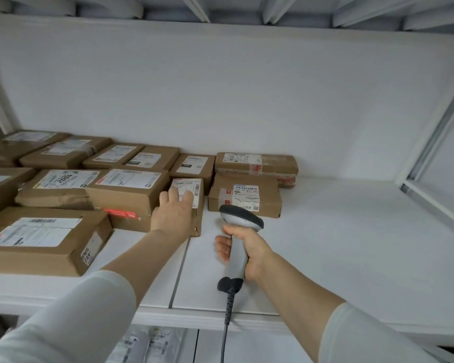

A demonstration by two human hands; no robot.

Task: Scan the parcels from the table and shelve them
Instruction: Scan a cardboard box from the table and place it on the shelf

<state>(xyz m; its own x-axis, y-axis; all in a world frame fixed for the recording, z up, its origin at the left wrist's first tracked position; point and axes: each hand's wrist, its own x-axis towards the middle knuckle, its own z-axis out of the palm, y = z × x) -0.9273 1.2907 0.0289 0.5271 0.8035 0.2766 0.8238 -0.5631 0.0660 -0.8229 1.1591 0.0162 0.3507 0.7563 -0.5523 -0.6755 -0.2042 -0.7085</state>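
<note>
The white shelf carries brown parcels across the left of the frame. The small parcel at centre lies under the left hand, fingers flat on its label, and should be nudged snug against its neighbours. The right hand grips the scanner, lower centre. Plain white wall behind.

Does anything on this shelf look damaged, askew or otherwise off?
Only a small thing: the parcel labelled 2004 has crumpled, creased brown wrapping along its front, unlike the crisp-edged boxes around it. Nothing on the shelf looks spilled or toppled.
</note>
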